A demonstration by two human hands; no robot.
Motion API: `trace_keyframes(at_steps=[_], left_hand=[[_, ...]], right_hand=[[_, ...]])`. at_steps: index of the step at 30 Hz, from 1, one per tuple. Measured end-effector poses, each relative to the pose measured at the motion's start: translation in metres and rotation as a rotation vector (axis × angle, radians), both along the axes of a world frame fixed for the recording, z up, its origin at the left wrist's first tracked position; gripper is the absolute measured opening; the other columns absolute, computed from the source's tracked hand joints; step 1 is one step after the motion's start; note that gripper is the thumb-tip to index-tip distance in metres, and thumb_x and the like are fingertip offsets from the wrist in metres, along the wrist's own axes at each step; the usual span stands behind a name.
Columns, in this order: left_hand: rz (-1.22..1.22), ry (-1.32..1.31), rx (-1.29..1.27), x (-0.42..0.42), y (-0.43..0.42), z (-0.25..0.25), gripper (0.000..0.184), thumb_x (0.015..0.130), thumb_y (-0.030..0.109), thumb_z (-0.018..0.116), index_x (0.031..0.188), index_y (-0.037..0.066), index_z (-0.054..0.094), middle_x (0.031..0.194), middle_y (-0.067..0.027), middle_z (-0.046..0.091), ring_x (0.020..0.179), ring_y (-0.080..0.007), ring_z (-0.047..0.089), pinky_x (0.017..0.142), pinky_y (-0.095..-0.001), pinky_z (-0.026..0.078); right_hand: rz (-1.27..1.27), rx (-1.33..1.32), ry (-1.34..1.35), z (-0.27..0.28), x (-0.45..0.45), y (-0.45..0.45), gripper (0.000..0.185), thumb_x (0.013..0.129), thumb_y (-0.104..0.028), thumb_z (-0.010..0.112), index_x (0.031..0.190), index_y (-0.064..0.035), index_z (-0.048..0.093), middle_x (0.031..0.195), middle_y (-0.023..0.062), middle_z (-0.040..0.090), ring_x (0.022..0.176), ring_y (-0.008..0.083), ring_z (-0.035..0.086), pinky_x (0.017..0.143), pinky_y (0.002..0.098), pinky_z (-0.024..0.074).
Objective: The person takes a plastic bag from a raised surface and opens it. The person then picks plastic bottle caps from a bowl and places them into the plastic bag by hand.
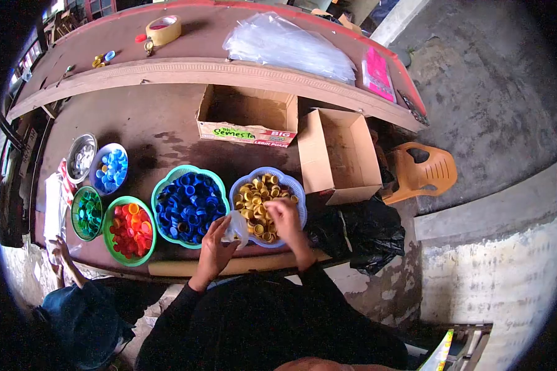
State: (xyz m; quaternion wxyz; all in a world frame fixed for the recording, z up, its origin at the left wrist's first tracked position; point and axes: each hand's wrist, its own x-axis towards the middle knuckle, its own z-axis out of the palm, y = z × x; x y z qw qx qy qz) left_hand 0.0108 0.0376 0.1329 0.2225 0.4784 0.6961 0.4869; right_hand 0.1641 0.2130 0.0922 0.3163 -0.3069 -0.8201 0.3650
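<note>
My left hand [214, 253] holds a clear plastic bag [236, 229] between thumb and fingers, at the near left edge of the purple basket [302, 213]. Yellow caps [252, 196] fill that basket. Over its right side is my right hand [284, 221], its fingers drawn together; what they hold, if anything, is too small to make out. Just left stands a light green basket [157, 230] of dark blue caps [189, 201].
Further left are bowls of red caps [130, 232], green caps [88, 213], light blue caps [111, 170] and whitish caps [83, 157]. Two cardboard boxes [247, 134] [319, 154] stand behind. A co-worker's hand [60, 250] is at the left. Black plastic [371, 232] lies right.
</note>
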Motion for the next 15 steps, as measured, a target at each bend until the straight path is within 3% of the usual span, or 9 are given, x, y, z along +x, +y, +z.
trace_keyframes(at_steps=[2, 3, 6, 9, 11, 13, 14, 15], left_hand=[[-0.003, -0.004, 0.003, 0.0, 0.001, 0.0, 0.066, 0.065, 0.0, 0.075, 0.127, -0.002, 0.051, 0.124, -0.0199, 0.054, 0.11, -0.0354, 0.057, 0.09, -0.0378, 0.049], [-0.004, -0.008, 0.003, 0.0, 0.002, 0.0, 0.065, 0.065, 0.0, 0.074, 0.126, -0.002, 0.051, 0.123, -0.0199, 0.055, 0.11, -0.0355, 0.057, 0.091, -0.038, 0.049], [-0.012, 0.095, 0.057, -0.001, 0.007, -0.002, 0.065, 0.065, -0.002, 0.078, 0.125, -0.001, 0.053, 0.122, -0.0191, 0.055, 0.106, -0.0345, 0.059, 0.082, -0.0363, 0.055], [-0.003, -0.015, 0.0, -0.002, 0.01, 0.0, 0.064, 0.065, -0.001, 0.074, 0.125, -0.004, 0.051, 0.123, -0.021, 0.055, 0.11, -0.0362, 0.057, 0.091, -0.0384, 0.049], [0.007, -0.022, -0.014, -0.004, 0.011, -0.005, 0.064, 0.065, -0.001, 0.074, 0.125, -0.005, 0.051, 0.123, -0.0211, 0.055, 0.11, -0.0364, 0.057, 0.091, -0.0386, 0.049], [0.016, -0.029, -0.029, -0.006, 0.013, -0.006, 0.064, 0.065, -0.001, 0.074, 0.124, -0.005, 0.051, 0.123, -0.0212, 0.055, 0.11, -0.0366, 0.057, 0.091, -0.0388, 0.049], [0.017, -0.047, -0.034, -0.006, 0.015, -0.005, 0.064, 0.065, -0.002, 0.074, 0.124, -0.005, 0.051, 0.123, -0.0212, 0.055, 0.109, -0.0367, 0.057, 0.091, -0.0389, 0.049], [0.018, -0.065, -0.038, -0.007, 0.016, -0.004, 0.064, 0.065, -0.002, 0.073, 0.124, -0.005, 0.051, 0.123, -0.0212, 0.055, 0.109, -0.0368, 0.057, 0.091, -0.039, 0.049]], right_hand=[[-0.205, 0.151, -0.269, -0.032, 0.021, 0.032, 0.015, 0.079, -0.005, 0.063, 0.094, -0.0051, 0.064, 0.093, 0.0154, 0.058, 0.092, 0.0346, 0.054, 0.084, 0.0452, 0.042], [-0.326, 0.242, -0.386, -0.039, 0.027, 0.04, 0.011, 0.082, -0.011, 0.063, 0.091, -0.0075, 0.067, 0.089, 0.0136, 0.058, 0.092, 0.0337, 0.054, 0.084, 0.0428, 0.043], [-0.383, 0.38, -0.598, -0.06, 0.041, 0.05, 0.015, 0.077, -0.007, 0.065, 0.093, -0.006, 0.065, 0.095, 0.0152, 0.055, 0.093, 0.0347, 0.052, 0.083, 0.0456, 0.042], [-0.371, 0.334, -0.621, -0.074, 0.045, 0.059, 0.02, 0.078, -0.011, 0.068, 0.096, -0.0056, 0.066, 0.096, 0.0148, 0.056, 0.092, 0.0336, 0.052, 0.081, 0.0443, 0.0432], [-0.381, 0.306, -0.617, -0.089, 0.048, 0.066, 0.022, 0.078, -0.013, 0.068, 0.098, -0.0049, 0.066, 0.095, 0.0146, 0.058, 0.089, 0.0321, 0.054, 0.078, 0.0435, 0.0447], [-0.374, -0.175, -0.176, -0.106, 0.054, 0.075, 0.017, 0.082, -0.016, 0.069, 0.094, -0.0053, 0.066, 0.087, 0.0096, 0.063, 0.076, 0.0234, 0.058, 0.067, 0.037, 0.0468], [-0.372, -0.177, -0.18, -0.102, 0.053, 0.074, 0.017, 0.082, -0.016, 0.069, 0.094, -0.0053, 0.066, 0.087, 0.0096, 0.063, 0.076, 0.0234, 0.058, 0.067, 0.037, 0.0468], [-0.406, -0.678, 0.099, -0.091, 0.052, 0.07, 0.014, 0.084, -0.017, 0.069, 0.093, -0.0064, 0.066, 0.082, 0.0062, 0.063, 0.071, 0.0187, 0.059, 0.063, 0.0329, 0.0464]])
